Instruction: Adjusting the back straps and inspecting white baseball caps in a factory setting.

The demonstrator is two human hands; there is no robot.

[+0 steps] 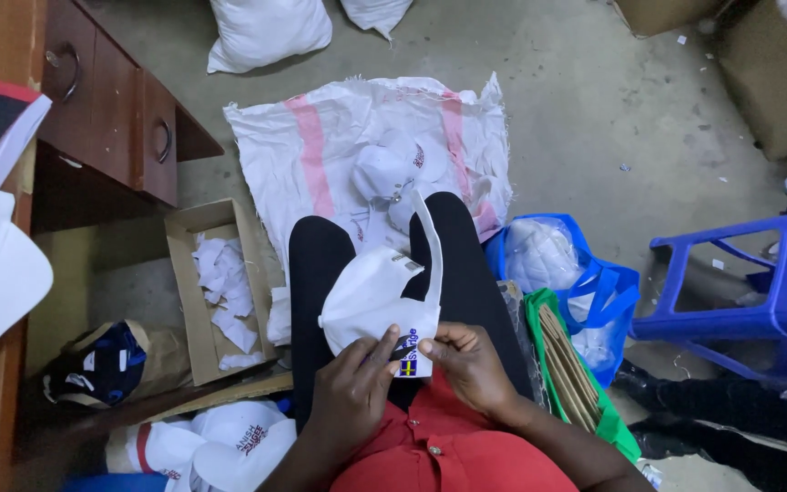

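Note:
A white cap (371,296) with a small printed patch lies on my lap over black trousers, its strap sticking up. My left hand (352,387) pinches the cap's near edge with thumb and fingers. My right hand (471,364) grips the same edge beside the patch. On the floor ahead, other white caps (389,173) rest on a white and pink woven sack (311,146).
A cardboard box (184,292) with paper scraps stands at left, below a wooden desk (111,100) with drawers. More white caps (220,442) lie at bottom left. A blue bag (585,292), a green bag (567,355) and a blue plastic stool (758,282) are at right.

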